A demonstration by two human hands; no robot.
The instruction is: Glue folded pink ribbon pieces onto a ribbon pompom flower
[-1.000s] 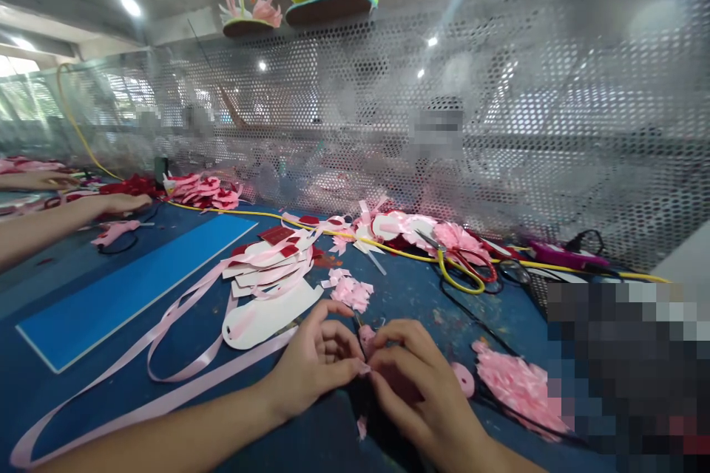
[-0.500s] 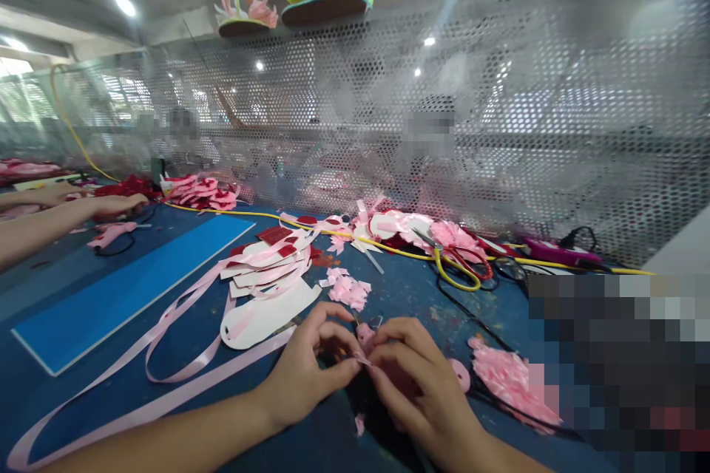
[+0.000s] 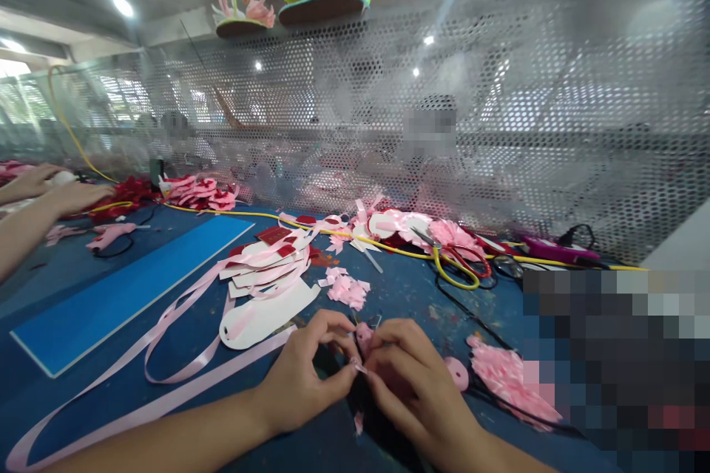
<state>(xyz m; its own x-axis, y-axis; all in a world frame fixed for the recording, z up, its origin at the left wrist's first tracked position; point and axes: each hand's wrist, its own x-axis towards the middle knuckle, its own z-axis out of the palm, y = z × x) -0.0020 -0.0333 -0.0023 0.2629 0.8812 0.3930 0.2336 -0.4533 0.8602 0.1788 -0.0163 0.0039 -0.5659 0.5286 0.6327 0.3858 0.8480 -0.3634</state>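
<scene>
My left hand (image 3: 310, 373) and my right hand (image 3: 418, 377) meet near the table's front edge. Thumb and fingers of both are closed on a small piece of pale pink ribbon (image 3: 359, 366), stretched between the fingertips. Just behind it, partly hidden by my right fingers, is a rounded pink object (image 3: 364, 336) with thin wires at its top; its kind I cannot make out. A cluster of pink ribbon petals (image 3: 348, 288) lies beyond my hands. To the left, white cut-out shapes with pink ribbons (image 3: 266, 314) lie stacked. A pink scrap (image 3: 359, 423) rests below my hands.
A yellow cable (image 3: 388, 244) crosses the table before a perforated metal screen (image 3: 355, 103). Yellow-handled scissors (image 3: 458, 277) lie right of centre, pink petals (image 3: 513, 384) at right. A blue board (image 3: 133, 288) lies left. Another person's arms (image 3: 33, 218) reach in at far left.
My fingertips have shifted slightly on the ribbon piece, with the left ones a little further from the right hand. The other person's arms have drawn back to the left.
</scene>
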